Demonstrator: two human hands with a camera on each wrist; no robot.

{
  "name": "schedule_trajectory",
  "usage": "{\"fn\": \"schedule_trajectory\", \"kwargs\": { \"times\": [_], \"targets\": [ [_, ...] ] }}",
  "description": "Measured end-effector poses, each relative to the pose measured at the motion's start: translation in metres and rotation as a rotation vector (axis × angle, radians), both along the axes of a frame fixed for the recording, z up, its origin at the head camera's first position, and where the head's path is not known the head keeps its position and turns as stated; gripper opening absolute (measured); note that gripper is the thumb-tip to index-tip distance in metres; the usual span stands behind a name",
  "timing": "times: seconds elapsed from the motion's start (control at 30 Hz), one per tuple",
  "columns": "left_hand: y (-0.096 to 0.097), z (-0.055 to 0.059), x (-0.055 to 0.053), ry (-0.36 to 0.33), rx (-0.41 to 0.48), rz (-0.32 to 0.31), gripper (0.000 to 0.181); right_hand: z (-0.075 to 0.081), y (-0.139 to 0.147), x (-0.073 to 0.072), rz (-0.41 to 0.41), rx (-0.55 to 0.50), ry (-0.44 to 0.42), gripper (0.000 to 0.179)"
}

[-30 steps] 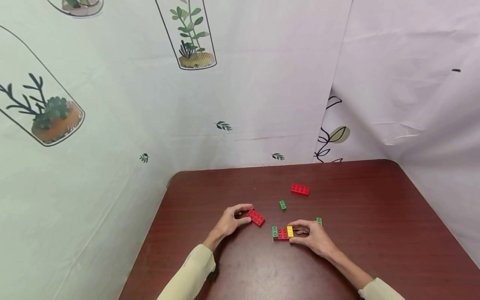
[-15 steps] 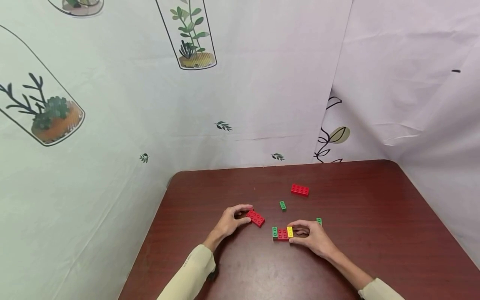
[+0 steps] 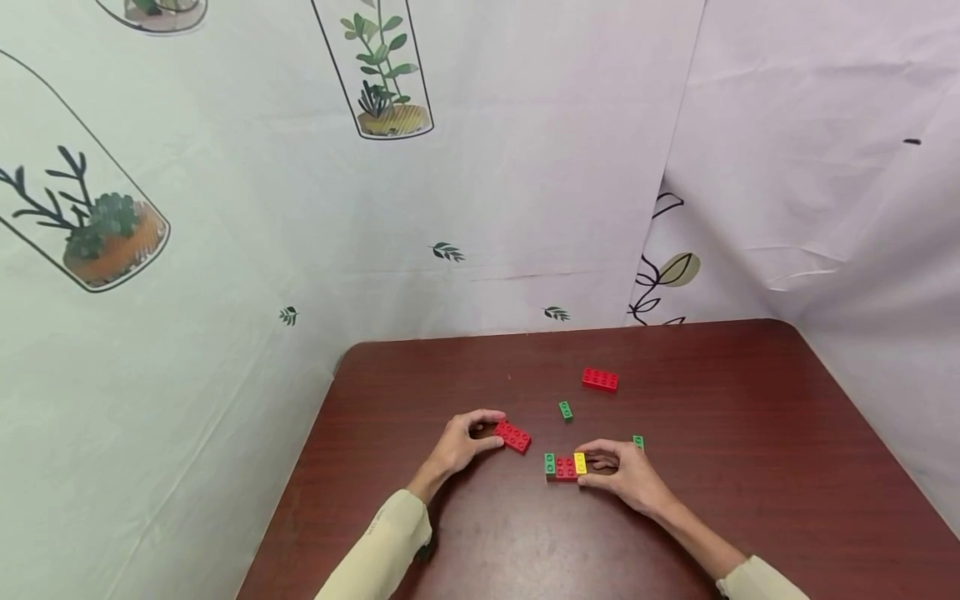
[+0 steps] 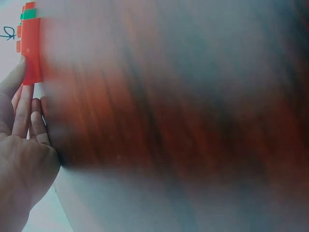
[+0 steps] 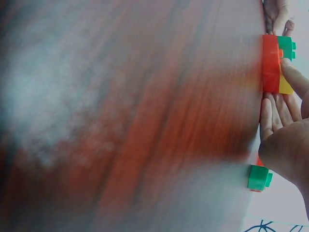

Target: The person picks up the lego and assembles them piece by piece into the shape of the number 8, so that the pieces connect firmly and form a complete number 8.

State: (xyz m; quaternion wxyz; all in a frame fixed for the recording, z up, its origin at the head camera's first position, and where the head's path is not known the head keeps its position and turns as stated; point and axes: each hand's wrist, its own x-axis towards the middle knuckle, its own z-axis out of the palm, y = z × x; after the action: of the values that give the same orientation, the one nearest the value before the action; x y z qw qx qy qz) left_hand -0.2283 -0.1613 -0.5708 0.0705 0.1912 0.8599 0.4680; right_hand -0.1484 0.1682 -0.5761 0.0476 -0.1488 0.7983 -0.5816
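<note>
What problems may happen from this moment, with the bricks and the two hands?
The left hand pinches one end of a red eight-stud brick, so it might swivel. The right hand grips the brick stack at its yellow two-stud brick, which could perhaps come loose. The partly hidden green brick beside that hand might get knocked.

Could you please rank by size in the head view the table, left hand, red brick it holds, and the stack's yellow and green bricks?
1. Table
2. Left hand
3. Red brick it holds
4. Yellow brick and green brick: too alike to rank
</note>
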Motion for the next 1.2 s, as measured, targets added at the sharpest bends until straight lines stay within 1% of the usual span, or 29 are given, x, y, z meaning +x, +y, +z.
{"fn": "schedule_trajectory", "kwargs": {
  "times": [0.07, 0.2, 0.3, 0.4, 0.57, 0.8, 1.0, 1.2],
  "targets": [
    [0.000, 0.000, 0.000, -0.003, -0.006, 0.011, 0.038, 0.000, 0.000, 0.000, -0.001, -0.001, 0.003, 0.039],
    [0.001, -0.001, 0.001, 0.014, -0.005, 0.026, 0.037, 0.000, 0.000, 0.000, -0.002, -0.008, 0.016, 0.038],
    [0.002, -0.002, 0.002, 0.040, 0.007, 0.029, 0.036, 0.001, -0.001, 0.001, -0.001, -0.013, 0.027, 0.038],
    [0.002, -0.003, 0.003, 0.044, 0.024, 0.037, 0.037, 0.002, -0.002, 0.001, -0.002, -0.009, 0.031, 0.038],
    [0.003, -0.003, 0.005, 0.044, 0.034, 0.045, 0.037, 0.002, -0.001, 0.001, -0.008, 0.010, 0.012, 0.038],
    [0.003, -0.002, 0.007, 0.049, 0.010, 0.043, 0.036, 0.001, -0.001, 0.002, -0.006, 0.006, -0.016, 0.037],
    [0.004, -0.001, 0.009, 0.063, -0.013, 0.040, 0.037, 0.001, -0.001, 0.002, -0.007, -0.003, -0.018, 0.037],
    [0.005, 0.000, 0.011, 0.055, 0.008, 0.051, 0.038, 0.000, -0.001, 0.001, -0.007, 0.003, -0.008, 0.038]
  ]
}}
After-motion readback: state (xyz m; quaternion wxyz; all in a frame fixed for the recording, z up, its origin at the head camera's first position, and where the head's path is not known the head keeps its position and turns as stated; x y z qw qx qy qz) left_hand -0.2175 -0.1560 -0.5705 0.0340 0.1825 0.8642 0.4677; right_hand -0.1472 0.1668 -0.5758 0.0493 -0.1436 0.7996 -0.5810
